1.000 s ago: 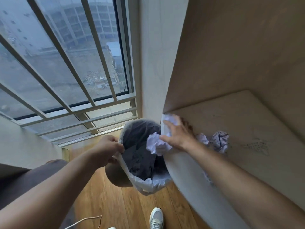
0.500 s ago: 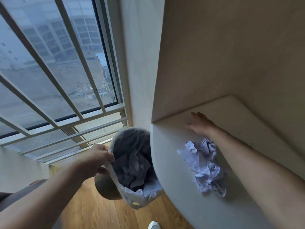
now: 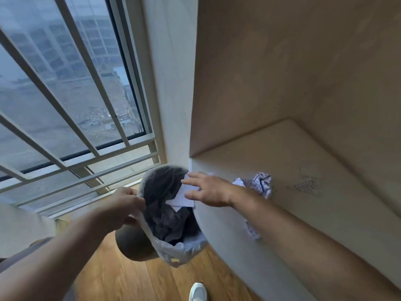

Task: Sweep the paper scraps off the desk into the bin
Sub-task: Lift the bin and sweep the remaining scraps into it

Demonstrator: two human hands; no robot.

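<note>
Light, crumpled scraps going over the desk [image 3: 325, 213] edge

Left hand [image 3: 121, 208] is pinching the bin [image 3: 173, 246] liner; right hand [image 3: 208, 190], fingers spread flat, is pushing 1 flimsy paper scrap [image 3: 186, 197] in.

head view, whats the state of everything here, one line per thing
bin: held up at the desk edge, liner in, dark waste inside
left hand: gripping the bin rim and liner
right hand: flat, fingers spread, pushing a white paper sheet over the edge
crumpled scraps: lying on the desk
window: shut, barred
</note>
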